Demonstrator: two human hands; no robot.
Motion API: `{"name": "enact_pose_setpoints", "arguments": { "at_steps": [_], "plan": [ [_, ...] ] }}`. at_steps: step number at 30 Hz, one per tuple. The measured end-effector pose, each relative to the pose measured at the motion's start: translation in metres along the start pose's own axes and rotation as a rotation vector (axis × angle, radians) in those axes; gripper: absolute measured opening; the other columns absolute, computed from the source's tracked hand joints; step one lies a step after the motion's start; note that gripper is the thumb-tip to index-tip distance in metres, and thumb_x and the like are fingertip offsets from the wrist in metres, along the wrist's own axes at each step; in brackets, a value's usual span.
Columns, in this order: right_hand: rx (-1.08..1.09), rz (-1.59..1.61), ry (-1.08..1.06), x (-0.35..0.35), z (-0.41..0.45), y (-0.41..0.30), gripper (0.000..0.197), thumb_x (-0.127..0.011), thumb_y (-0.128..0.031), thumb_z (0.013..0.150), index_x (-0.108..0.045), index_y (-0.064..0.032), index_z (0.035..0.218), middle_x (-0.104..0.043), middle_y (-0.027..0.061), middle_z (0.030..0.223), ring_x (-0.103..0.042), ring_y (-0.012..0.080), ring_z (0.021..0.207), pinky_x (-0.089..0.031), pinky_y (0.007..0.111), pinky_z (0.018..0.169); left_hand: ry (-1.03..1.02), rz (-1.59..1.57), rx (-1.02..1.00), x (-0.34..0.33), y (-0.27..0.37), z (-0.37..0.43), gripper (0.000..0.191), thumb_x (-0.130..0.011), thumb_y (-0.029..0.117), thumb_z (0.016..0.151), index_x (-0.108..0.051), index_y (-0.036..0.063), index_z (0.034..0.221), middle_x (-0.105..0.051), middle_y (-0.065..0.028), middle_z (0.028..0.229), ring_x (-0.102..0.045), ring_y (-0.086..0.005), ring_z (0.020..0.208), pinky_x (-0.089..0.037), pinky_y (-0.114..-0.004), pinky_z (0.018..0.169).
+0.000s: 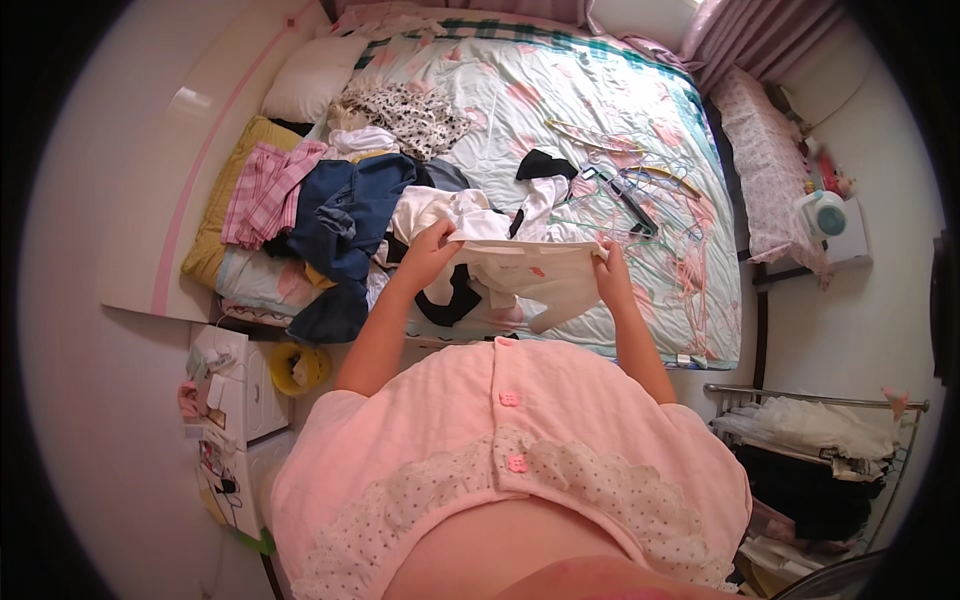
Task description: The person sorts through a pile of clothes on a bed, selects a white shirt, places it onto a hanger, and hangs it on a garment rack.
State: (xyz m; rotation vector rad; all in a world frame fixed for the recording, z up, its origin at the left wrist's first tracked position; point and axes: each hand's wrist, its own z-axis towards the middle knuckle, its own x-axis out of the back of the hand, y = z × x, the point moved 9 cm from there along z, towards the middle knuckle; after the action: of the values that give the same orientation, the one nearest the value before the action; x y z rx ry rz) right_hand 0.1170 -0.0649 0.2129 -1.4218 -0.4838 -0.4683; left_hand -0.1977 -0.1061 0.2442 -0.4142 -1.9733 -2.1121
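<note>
A cream-white cloth garment [536, 274] with a small red mark is stretched between my two hands, above the near edge of the bed. My left hand [433, 251] grips one end of its top edge. The other end is pinched in my right hand [611, 268]. Beyond and to the left lies a pile of clothes on the bed: a blue denim garment [349, 202], a pink plaid garment [266, 191], white and black pieces, and a floral-print garment [424, 120]. A white garment with black parts [541, 199] lies just past the held cloth.
Several clothes hangers [637, 202] lie tangled on the floral quilt [495, 97], right of the pile. A yellow bin [324, 367] and a white cabinet [266, 397] stand at the left. A metal clothes rack [817, 397] holding garments stands at the lower right.
</note>
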Motion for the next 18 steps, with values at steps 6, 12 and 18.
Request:
{"name": "enact_pose_setpoints", "arguments": {
  "at_steps": [6, 12, 18],
  "plan": [
    [-0.148, 0.153, -0.089, -0.004, 0.004, 0.029, 0.020, -0.055, -0.020, 0.079, -0.052, -0.0034, 0.090, -0.055, 0.0060, 0.074, -0.050, 0.0134, 0.066, -0.039, 0.027, 0.059, 0.045, 0.150, -0.072, 0.004, 0.018, 0.006, 0.022, -0.060, 0.017, 0.076, -0.044, 0.0022, 0.077, -0.040, -0.0018, 0.064, -0.036, -0.0088, 0.060, -0.033, -0.024, 0.054],
    [-0.242, 0.447, -0.380, -0.005, -0.009, 0.013, 0.017, -0.058, -0.018, 0.078, -0.054, -0.0048, 0.088, -0.054, -0.0017, 0.076, -0.047, 0.0067, 0.067, -0.037, 0.022, 0.060, 0.000, 0.148, -0.040, 0.011, 0.024, 0.013, 0.031, -0.064, 0.023, 0.073, -0.041, 0.0028, 0.075, -0.038, -0.0021, 0.065, -0.034, -0.0103, 0.062, -0.033, -0.025, 0.056],
    [-0.050, 0.406, -0.406, 0.004, -0.024, -0.018, 0.013, -0.056, -0.018, 0.079, -0.052, -0.0056, 0.081, -0.048, -0.0042, 0.069, -0.042, 0.0051, 0.064, -0.034, 0.021, 0.055, 0.028, 0.143, -0.128, 0.009, 0.038, 0.018, 0.032, -0.065, 0.022, 0.072, -0.040, 0.0020, 0.073, -0.038, -0.0043, 0.063, -0.034, -0.0131, 0.059, -0.033, -0.027, 0.054]
  ]
}}
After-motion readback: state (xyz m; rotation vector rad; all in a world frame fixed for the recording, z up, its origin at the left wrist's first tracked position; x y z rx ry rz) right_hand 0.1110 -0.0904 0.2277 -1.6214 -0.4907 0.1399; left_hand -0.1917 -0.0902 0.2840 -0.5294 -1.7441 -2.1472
